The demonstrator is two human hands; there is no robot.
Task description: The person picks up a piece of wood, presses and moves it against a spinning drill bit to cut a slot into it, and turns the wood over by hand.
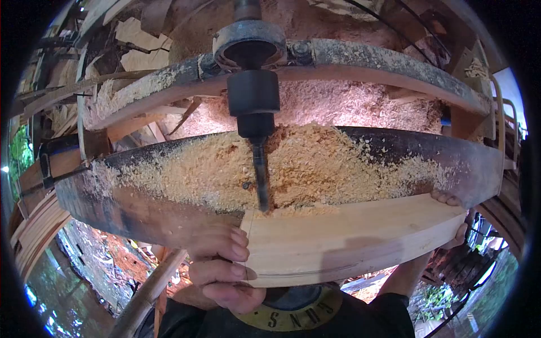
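A pale wooden board (355, 236) lies at the front edge of a dark work table (152, 197), its near side overhanging my shirt. My left hand (225, 265) grips the board's left end, the fingers closed against the end face. At the far right end my right hand (453, 231) clasps the board; only some fingertips show above and beside it, and the rest is hidden behind the wood. A drill bit (260, 174) points down from a dark chuck (253, 96), its tip close to the board's back left corner. Whether it touches the wood I cannot tell.
Heaped sawdust (315, 163) covers the table behind the board and around the bit. A dusty wooden beam (383, 62) crosses behind the chuck. Stacked wood strips (42, 236) stand at the left, and a slanting pole (149, 293) rises below the table.
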